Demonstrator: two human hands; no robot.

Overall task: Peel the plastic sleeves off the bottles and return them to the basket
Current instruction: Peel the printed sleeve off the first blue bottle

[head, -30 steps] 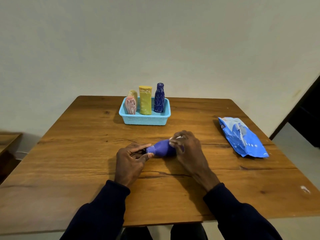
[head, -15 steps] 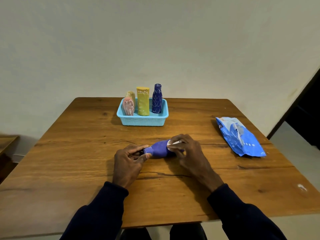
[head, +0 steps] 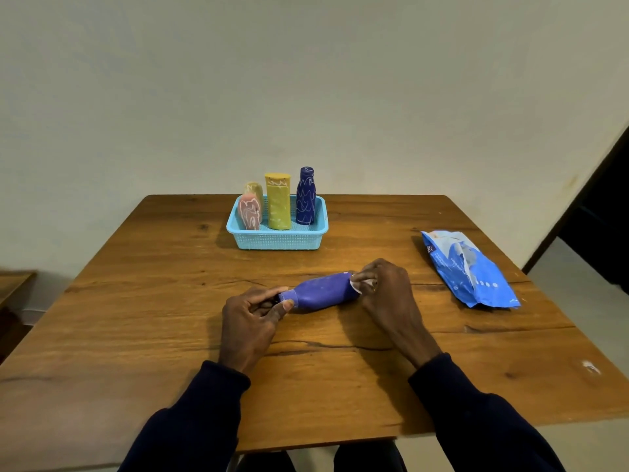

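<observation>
Near side of the light-blue plastic mesh basket (head: 277,240), purple sleeved bottle (head: 321,294) lay flat. Left hand (head: 250,323) pinched its neck; right hand (head: 389,296) had slid to the base, pinching a lifted whitish sleeve edge (head: 356,284). Peel looked just begun.

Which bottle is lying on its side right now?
The purple bottle on the table, held at its ends by the left hand and right hand. The rest stand upright in the basket.
</observation>
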